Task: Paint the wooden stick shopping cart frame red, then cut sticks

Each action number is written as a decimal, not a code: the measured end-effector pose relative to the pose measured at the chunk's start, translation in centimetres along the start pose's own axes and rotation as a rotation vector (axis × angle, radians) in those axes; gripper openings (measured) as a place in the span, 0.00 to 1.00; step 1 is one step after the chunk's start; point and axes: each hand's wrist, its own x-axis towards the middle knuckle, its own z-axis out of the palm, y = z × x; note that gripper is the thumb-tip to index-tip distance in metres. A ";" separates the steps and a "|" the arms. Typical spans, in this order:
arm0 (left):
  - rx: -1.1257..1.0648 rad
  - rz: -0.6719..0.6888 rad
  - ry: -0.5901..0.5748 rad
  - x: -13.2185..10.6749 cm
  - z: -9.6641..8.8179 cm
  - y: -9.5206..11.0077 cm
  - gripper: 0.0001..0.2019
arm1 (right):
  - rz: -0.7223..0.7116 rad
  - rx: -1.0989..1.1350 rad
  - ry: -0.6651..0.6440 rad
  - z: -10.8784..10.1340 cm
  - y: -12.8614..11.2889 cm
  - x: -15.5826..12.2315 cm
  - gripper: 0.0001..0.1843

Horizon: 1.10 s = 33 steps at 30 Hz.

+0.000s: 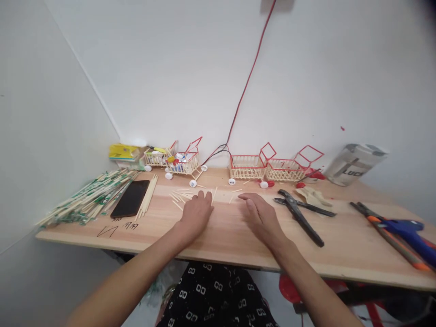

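Note:
My left hand [197,211] rests on the tabletop with its fingers curled down at the edge of a loose group of short wooden sticks [179,195]. One thin stick [214,195] slants beside its fingertips; what lies under the fingers is hidden. Across from it, my right hand [260,215] lies low over the wood, fingers stretched toward the left and thumb apart, with nothing visible in it. A few more short stick pieces [231,199] lie just off its fingertips. Behind the hands stand small stick-built shopping carts [247,167] with red rims and white wheels.
Left on the table [225,240] are wrapped skewers [91,195], a phone [131,199] and bare sticks [147,197]. Right are black pliers [301,218], a blue glue gun [407,229], orange-handled pliers [395,240] and a leaning pouch [354,165]. Filled carts [183,164] stand back left.

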 end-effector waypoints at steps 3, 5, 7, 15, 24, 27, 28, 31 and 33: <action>-0.006 0.042 -0.034 1.1 -0.2 0.5 0.16 | 0.004 0.012 0.013 -0.1 0.0 0.1 0.19; -0.008 0.061 -0.051 1.7 -0.3 0.5 0.18 | 0.003 0.018 0.019 -0.2 -0.1 0.1 0.19; 0.013 0.076 -0.066 2.1 -0.4 0.3 0.18 | 0.001 0.022 0.017 -0.2 -0.1 0.1 0.19; 0.099 0.016 -0.023 2.2 0.3 1.0 0.18 | -0.016 0.028 0.027 0.0 0.2 0.2 0.19; -0.546 -0.069 0.219 3.6 0.4 -1.5 0.09 | -0.021 0.039 0.038 -0.1 -0.1 0.4 0.18; -0.990 0.055 0.416 4.0 0.8 -1.9 0.05 | -0.018 0.039 0.030 -0.2 -0.1 0.4 0.19; -1.085 0.083 0.446 3.9 1.2 -2.0 0.05 | -0.017 0.039 0.030 -0.2 -0.1 0.4 0.19; -1.176 0.070 0.406 3.7 2.9 -2.0 0.05 | -0.009 0.038 0.029 -0.2 -0.1 0.3 0.19; -1.185 0.040 0.355 3.7 3.8 -2.1 0.06 | 0.001 0.037 0.030 -0.2 -0.1 0.3 0.19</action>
